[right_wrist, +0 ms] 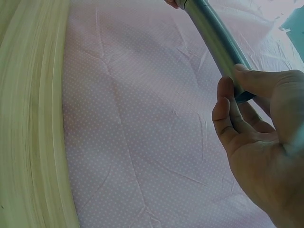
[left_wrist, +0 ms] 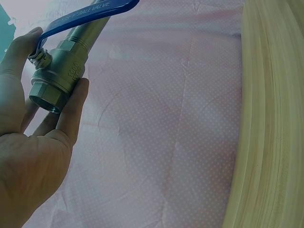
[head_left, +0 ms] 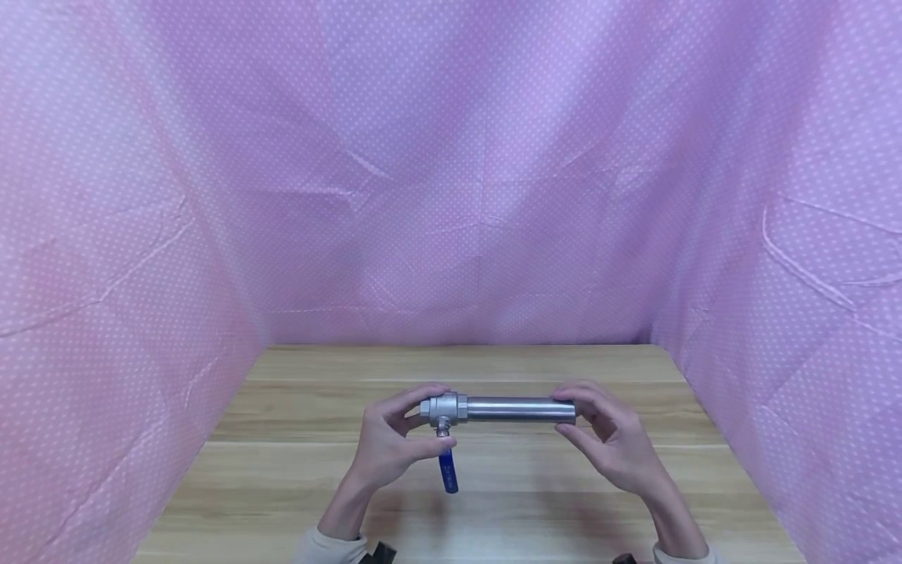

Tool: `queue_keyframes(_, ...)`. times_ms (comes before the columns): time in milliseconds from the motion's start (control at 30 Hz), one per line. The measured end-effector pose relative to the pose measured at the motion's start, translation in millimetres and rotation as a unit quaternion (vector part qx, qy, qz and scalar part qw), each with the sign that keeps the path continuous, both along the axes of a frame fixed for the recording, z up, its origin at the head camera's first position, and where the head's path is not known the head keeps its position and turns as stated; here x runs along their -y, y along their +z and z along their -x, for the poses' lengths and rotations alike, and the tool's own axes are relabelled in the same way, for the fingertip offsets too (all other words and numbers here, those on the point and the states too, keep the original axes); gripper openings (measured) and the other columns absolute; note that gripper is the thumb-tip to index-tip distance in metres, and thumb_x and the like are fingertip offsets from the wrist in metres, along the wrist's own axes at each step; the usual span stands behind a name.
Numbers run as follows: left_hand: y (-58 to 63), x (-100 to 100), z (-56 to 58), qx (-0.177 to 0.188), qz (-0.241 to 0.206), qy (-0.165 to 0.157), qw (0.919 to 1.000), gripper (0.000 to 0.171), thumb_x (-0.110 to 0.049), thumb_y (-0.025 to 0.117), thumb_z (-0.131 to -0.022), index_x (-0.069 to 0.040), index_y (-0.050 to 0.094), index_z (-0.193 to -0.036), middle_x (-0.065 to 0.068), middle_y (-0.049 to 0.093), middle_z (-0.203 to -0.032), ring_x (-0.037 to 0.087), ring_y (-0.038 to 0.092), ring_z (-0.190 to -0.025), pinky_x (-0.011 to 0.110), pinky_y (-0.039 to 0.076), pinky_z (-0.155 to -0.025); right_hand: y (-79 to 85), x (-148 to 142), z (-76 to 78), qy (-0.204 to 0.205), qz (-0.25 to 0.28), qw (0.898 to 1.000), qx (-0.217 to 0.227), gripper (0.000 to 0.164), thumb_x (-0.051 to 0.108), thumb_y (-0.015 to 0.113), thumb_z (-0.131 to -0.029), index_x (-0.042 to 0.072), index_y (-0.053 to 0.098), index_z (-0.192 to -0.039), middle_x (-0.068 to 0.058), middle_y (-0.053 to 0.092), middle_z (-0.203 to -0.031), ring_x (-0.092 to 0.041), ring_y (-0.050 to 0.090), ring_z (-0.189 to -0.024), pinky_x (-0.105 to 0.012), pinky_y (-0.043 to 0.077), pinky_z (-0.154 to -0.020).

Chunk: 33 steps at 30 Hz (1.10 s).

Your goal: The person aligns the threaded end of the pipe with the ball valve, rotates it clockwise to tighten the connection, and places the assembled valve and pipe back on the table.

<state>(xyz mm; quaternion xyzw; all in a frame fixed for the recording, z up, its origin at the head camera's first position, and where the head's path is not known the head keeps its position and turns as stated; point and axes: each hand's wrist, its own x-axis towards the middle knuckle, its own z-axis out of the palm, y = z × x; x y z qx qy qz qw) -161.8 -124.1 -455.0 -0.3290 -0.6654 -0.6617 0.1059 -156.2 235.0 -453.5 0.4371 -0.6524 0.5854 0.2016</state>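
Observation:
A silver ball valve (head_left: 444,408) with a blue lever handle (head_left: 448,472) is joined to a smooth metal pipe (head_left: 521,409), both held level above the table. My left hand (head_left: 391,442) grips the valve, fingers behind its body and thumb at the top of the lever. In the left wrist view the lever (left_wrist: 90,16) carries "BALL VALVE" lettering, and the valve's hexagonal open end (left_wrist: 49,96) faces the palm. My right hand (head_left: 616,442) pinches the pipe's free end between thumb and fingers. That pipe end (right_wrist: 243,90) also shows in the right wrist view.
The wood-grain table (head_left: 282,470) lies beneath both hands. Pink dotted cloth (head_left: 465,196) hangs as walls at the back and on both sides. Dark objects, only partly visible, show by the left cuff (head_left: 384,552) and the right cuff (head_left: 623,558).

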Motion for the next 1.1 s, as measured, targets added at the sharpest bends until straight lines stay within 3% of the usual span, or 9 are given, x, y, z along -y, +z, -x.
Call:
queue_keyframes(333, 1.3, -0.1, -1.9, 0.007, 0.000, 0.002, 1.0000, 0.065, 0.012, 0.095, -0.079, 0.001, 0.074, -0.139, 0.031, 0.075, -0.139, 0.011, 0.076, -0.123, 0.042, 0.072, -0.108, -0.4, -0.4, -0.8, -0.015, -0.009, 1.000, -0.005, 0.061, -0.040, 0.069, -0.078, -0.018, 0.064, -0.136, -0.018, 0.070, -0.131, -0.012, 0.068, -0.110, -0.018, 0.065, -0.094)
queue_keyframes(600, 2.8, 0.1, -3.2, 0.012, 0.002, 0.004, 0.9999, 0.066, 0.012, 0.095, -0.078, 0.000, 0.074, -0.140, 0.030, 0.075, -0.141, 0.011, 0.076, -0.123, 0.042, 0.072, -0.108, 0.1, -1.5, -3.4, -0.031, -0.017, 0.999, -0.001, 0.057, -0.037, 0.069, -0.082, -0.016, 0.066, -0.135, -0.011, 0.074, -0.134, -0.008, 0.072, -0.117, -0.015, 0.065, -0.101)
queue_keyframes(833, 2.3, -0.3, -2.5, 0.012, -0.002, -0.001, 0.9999, 0.066, 0.012, 0.095, -0.078, 0.001, 0.074, -0.140, 0.034, 0.074, -0.140, 0.010, 0.076, -0.124, 0.042, 0.072, -0.108, 0.9, -2.4, -5.7, -0.058, -0.031, 0.998, 0.023, 0.052, -0.034, 0.069, -0.086, -0.014, 0.068, -0.134, -0.002, 0.077, -0.129, -0.004, 0.073, -0.110, -0.014, 0.067, -0.092)
queue_keyframes(1000, 1.9, 0.0, -2.3, 0.013, -0.002, 0.001, 0.9999, 0.066, 0.012, 0.095, -0.078, 0.001, 0.074, -0.139, 0.022, 0.077, -0.141, 0.012, 0.076, -0.125, 0.042, 0.072, -0.109, 1.2, -4.1, -8.2, -0.102, -0.068, 0.991, 0.050, 0.047, -0.030, 0.068, -0.091, -0.009, 0.070, -0.133, -0.003, 0.078, -0.108, -0.002, 0.074, -0.094, -0.017, 0.068, -0.075)
queue_keyframes(1100, 2.5, 0.0, -2.0, 0.014, -0.002, 0.000, 0.9999, 0.066, 0.012, 0.095, -0.078, 0.001, 0.074, -0.140, 0.018, 0.078, -0.141, 0.012, 0.076, -0.126, 0.043, 0.071, -0.109, 1.2, -3.8, -7.3, -0.093, -0.061, 0.993, 0.048, 0.048, -0.031, 0.069, -0.089, -0.011, 0.069, -0.133, -0.007, 0.077, -0.107, -0.003, 0.075, -0.093, -0.017, 0.067, -0.073)
